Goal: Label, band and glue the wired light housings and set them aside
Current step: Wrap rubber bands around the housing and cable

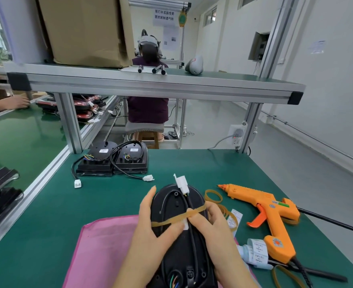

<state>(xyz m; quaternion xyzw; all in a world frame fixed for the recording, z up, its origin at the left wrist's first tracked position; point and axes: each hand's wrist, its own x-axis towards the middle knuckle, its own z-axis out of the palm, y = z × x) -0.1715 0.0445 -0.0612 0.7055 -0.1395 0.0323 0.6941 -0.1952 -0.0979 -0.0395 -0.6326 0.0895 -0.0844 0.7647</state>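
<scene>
The wired light housing (167, 202) lies over a pink cloth (105, 246) on the tabletop (109, 196), its near end cut off by the frame. The left hand (148, 231) has its grip wrapped round the housing's side. The right hand (213, 225) has its grip pinching the rubber band (171, 219) stretched across the cable (193, 242), fingertips partly hidden.

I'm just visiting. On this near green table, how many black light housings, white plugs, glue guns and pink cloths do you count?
Black light housings: 3
White plugs: 3
Orange glue gun: 1
Pink cloth: 1
Total: 8
</scene>
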